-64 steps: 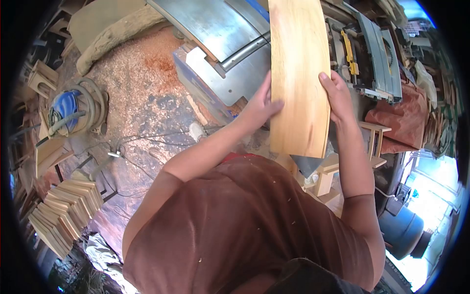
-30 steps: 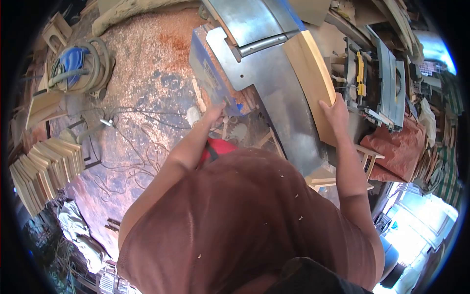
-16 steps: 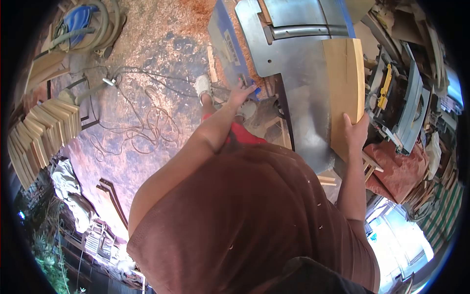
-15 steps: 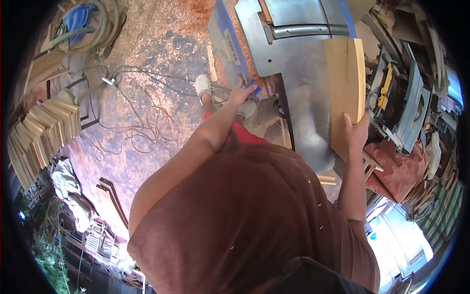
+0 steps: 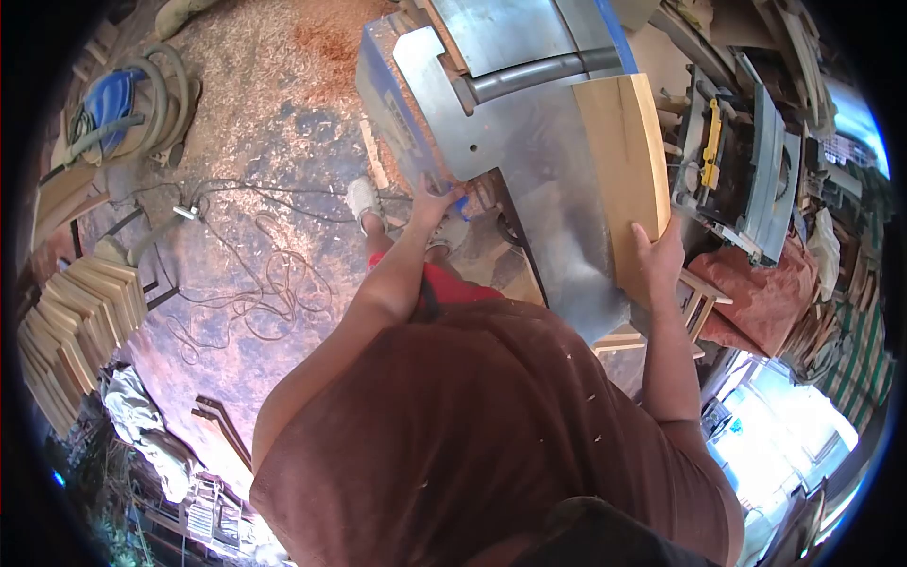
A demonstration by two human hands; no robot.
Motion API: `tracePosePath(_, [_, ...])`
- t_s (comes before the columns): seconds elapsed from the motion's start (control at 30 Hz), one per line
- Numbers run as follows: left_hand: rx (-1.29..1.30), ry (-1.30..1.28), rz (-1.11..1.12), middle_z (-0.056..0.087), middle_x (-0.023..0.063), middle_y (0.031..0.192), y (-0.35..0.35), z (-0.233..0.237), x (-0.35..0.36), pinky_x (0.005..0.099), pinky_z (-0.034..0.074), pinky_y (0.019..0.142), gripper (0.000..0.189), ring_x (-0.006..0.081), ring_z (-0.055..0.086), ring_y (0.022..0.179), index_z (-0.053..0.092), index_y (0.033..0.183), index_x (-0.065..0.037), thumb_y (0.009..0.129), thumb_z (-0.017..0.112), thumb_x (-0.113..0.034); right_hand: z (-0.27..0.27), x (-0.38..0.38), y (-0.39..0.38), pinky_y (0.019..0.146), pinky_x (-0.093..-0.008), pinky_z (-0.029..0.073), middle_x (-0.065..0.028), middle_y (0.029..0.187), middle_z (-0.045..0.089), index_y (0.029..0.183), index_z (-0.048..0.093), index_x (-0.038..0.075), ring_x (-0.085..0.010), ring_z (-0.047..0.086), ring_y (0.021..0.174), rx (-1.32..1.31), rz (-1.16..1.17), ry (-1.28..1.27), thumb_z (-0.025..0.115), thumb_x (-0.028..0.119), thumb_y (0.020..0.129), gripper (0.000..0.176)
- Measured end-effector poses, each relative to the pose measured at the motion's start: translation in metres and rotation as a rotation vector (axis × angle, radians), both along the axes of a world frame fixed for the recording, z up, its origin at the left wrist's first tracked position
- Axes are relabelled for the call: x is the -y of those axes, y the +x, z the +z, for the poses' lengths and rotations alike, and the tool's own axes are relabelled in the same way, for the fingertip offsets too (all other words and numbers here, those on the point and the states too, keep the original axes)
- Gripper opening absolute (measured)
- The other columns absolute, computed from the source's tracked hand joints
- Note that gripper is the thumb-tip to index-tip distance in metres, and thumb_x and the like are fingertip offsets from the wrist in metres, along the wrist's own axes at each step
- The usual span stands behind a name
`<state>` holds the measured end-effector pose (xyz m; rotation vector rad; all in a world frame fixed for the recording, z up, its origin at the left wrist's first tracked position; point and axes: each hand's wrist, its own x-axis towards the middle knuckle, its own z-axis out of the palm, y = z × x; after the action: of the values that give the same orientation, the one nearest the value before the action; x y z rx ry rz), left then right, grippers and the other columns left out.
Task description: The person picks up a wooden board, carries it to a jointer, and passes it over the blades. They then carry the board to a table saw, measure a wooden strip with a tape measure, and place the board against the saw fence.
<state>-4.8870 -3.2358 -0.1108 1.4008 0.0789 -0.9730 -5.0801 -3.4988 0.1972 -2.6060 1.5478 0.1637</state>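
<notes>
My right hand grips the near end of a long wooden board, its thumb on the broad face and the fingers over the outer edge. The board lies along the right side of the steel bed of a blue woodworking machine. My left hand is low beside the machine's blue side panel, fingers apart, close to a small blue part. Whether the fingertips touch that part is hard to make out. The cutter roller crosses the bed ahead of the board.
Wood shavings and a loose cable lie across the floor on the left. Stacked boards stand at far left, near a coiled hose. A table saw and red sheeting are at right.
The whole view has shifted, so the machine appears farther left. My left hand stays by the machine's side, its fingers drawn in slightly. My right hand keeps its grip on the board.
</notes>
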Motion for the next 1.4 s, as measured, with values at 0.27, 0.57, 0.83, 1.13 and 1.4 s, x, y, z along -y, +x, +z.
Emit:
tracePosePath(0.27, [0.155, 0.187, -0.449, 0.058, 0.0226, 0.130, 0.021, 0.016, -0.017, 0.0377, 0.042, 0.104, 0.082, 0.0268, 0.055, 0.123, 0.041, 0.139, 0.006, 0.081, 0.079, -0.038, 0.006, -0.004, 0.006, 0.080, -0.0488, 0.051, -0.0193, 0.110, 0.064, 0.124, 0.048, 0.009, -0.0421, 0.064, 0.097, 0.009, -0.018, 0.014, 0.076, 0.036, 0.081, 0.058])
tracePosePath(0.57, [-0.003, -0.288, -0.657, 0.046, 0.0168, 0.146, -0.033, 0.243, 0.104, 0.0325, 0.041, 0.105, 0.075, 0.0226, 0.046, 0.132, 0.028, 0.151, 0.002, 0.097, 0.061, -0.039, 0.011, -0.004, 0.003, 0.086, -0.0484, 0.049, -0.0195, 0.113, 0.062, 0.123, 0.050, 0.005, -0.0402, 0.061, 0.106, 0.068, 0.056, -0.004, 0.076, 0.028, 0.080, 0.056])
tracePosePath(0.83, [-0.447, -0.482, -0.244, 0.049, 0.0158, 0.128, -0.045, 0.277, 0.207, 0.0358, 0.038, 0.104, 0.090, 0.0189, 0.046, 0.122, 0.001, 0.151, 0.007, 0.094, 0.066, -0.020, 0.000, 0.001, 0.000, 0.090, -0.0470, 0.049, -0.0196, 0.120, 0.060, 0.127, 0.048, 0.005, -0.0400, 0.059, 0.111, 0.033, -0.065, 0.055, 0.078, 0.026, 0.078, 0.061])
tracePosePath(1.13, [-0.480, -0.596, -0.566, 0.022, 0.0228, 0.153, -0.042, 0.246, 0.193, 0.0376, 0.021, 0.119, 0.103, 0.0239, 0.024, 0.143, -0.027, 0.145, 0.009, 0.095, 0.060, -0.016, 0.005, 0.009, -0.001, 0.096, -0.0481, 0.047, -0.0258, 0.135, 0.049, 0.126, 0.047, 0.000, -0.0452, 0.052, 0.119, 0.137, -0.027, 0.206, 0.078, 0.026, 0.078, 0.063])
tracePosePath(1.4, [-0.354, -0.575, -0.669, 0.024, 0.0261, 0.153, -0.020, 0.255, 0.193, 0.0414, 0.021, 0.119, 0.109, 0.0273, 0.027, 0.144, -0.027, 0.144, 0.010, 0.093, 0.064, -0.022, 0.002, 0.014, -0.006, 0.097, -0.0487, 0.045, -0.0276, 0.134, 0.049, 0.122, 0.047, -0.001, -0.0474, 0.051, 0.119, 0.118, 0.043, 0.168, 0.075, 0.028, 0.080, 0.058])
